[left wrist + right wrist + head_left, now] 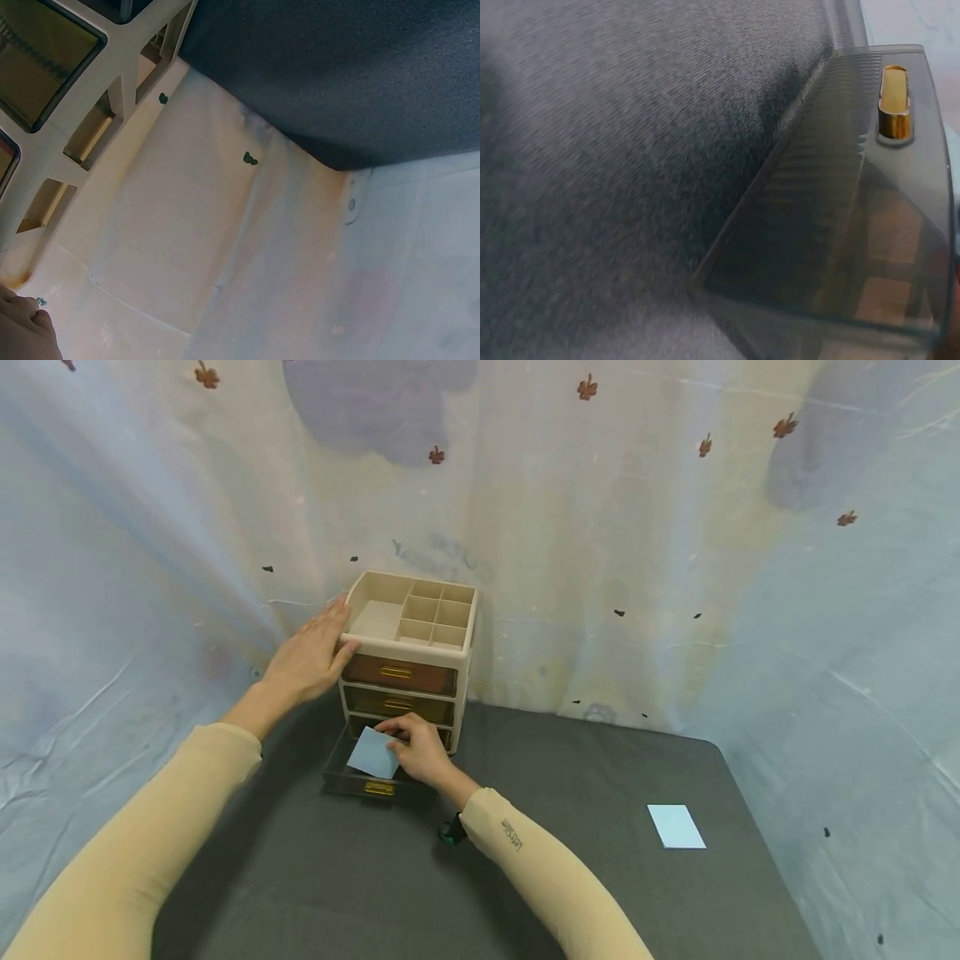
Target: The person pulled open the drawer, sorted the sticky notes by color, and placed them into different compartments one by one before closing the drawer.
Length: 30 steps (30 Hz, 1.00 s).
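Note:
A cream desktop drawer organizer (461, 681) stands against the curtain, its bottom drawer (343, 783) pulled out. That smoky see-through drawer (795, 232) has a gold handle and fills the right side of the right wrist view. My left hand (309, 653) rests along the organizer's upper left side, thumb at the front edge. Only a bit of this hand (28, 326) shows in the left wrist view's bottom corner. Over the open drawer, my right hand (422, 752) pinches the right edge of a square light blue paper (373, 753), which tilts above the drawer.
Another pale blue paper (677, 827) lies flat on the dark grey table (570, 793), toward the right. Above the open drawer are closed brown drawers (367, 670) and a divided top tray (378, 618). A patterned curtain (562, 568) hangs behind and at both sides.

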Motion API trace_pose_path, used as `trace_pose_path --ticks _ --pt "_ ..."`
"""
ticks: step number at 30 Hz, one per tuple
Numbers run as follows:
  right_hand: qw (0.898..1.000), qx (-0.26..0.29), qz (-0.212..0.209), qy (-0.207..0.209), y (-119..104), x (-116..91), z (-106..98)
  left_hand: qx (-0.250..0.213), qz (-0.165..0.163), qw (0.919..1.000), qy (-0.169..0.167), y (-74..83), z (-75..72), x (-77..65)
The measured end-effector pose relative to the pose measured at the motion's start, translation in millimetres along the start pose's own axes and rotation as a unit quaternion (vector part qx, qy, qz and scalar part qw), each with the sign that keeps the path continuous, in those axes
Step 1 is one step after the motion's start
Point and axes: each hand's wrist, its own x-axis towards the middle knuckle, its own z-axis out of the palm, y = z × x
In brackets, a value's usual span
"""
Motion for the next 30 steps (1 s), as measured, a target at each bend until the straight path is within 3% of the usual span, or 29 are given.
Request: trace_pose_path --ticks 16,30 --pt "0.996 0.020 0.036 -0.083 2 8 18 -0.004 -0.002 0.9999 -0.012 1.1 1.4 -0.7" --pt "0.996 0.010 0.055 -0.071 3 19 27 -0.006 -0.006 0.9998 -0.016 2.5 -0.4 -0.1"
